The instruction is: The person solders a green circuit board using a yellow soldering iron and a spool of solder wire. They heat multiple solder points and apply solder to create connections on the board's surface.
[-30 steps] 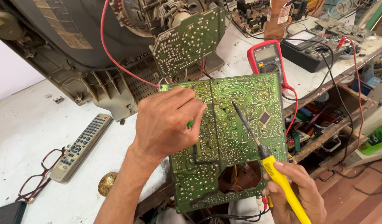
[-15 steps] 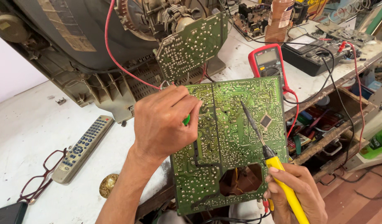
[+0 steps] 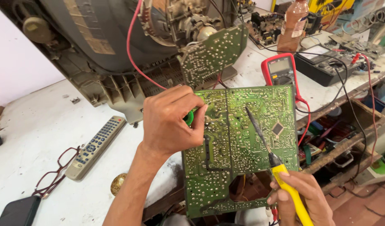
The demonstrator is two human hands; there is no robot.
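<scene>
While poised: iron tip mid-board, edges clear.

Circuit board sits between left hand and right hand; remote left of the left hand, multimeter behind the board.

Left hand knuckles-up in a closed pinching grip; right hand fisted, low.

This looks like a repair workshop: an opened old television, green circuit boards, a meter and wires.
</scene>
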